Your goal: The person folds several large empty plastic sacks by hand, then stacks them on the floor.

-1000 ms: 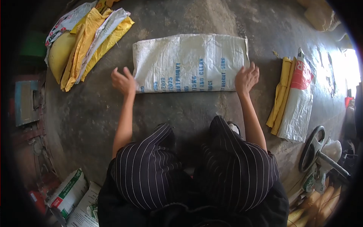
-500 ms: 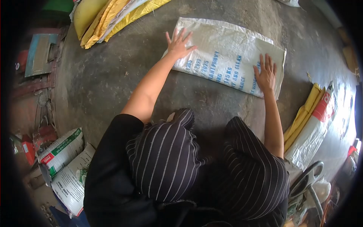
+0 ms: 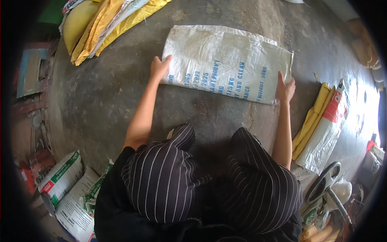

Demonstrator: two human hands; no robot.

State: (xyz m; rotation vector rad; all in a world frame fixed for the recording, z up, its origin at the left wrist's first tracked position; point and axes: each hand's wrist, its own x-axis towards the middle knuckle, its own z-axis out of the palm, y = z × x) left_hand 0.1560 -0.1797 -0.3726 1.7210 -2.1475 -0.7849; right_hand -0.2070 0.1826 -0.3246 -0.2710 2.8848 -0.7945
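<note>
A folded white woven sack (image 3: 225,60) with blue printing lies on the grey concrete floor in front of me. My left hand (image 3: 161,67) grips its left edge, the thumb on top and the fingers partly hidden beyond the edge. At the opposite end, my right hand (image 3: 285,88) holds the right edge near the lower corner, thumb over the upper face. The sack's far side shows slightly offset layers.
Yellow and white sacks (image 3: 107,28) are piled at the upper left. Folded yellow and silver sacks (image 3: 322,125) lie on the right. Printed bags (image 3: 66,181) sit at lower left. Large scissors (image 3: 328,183) are at lower right.
Both hands have gone from lying spread on the sack to gripping its two side edges. In view, the sack and the surroundings appear shifted to the left.
</note>
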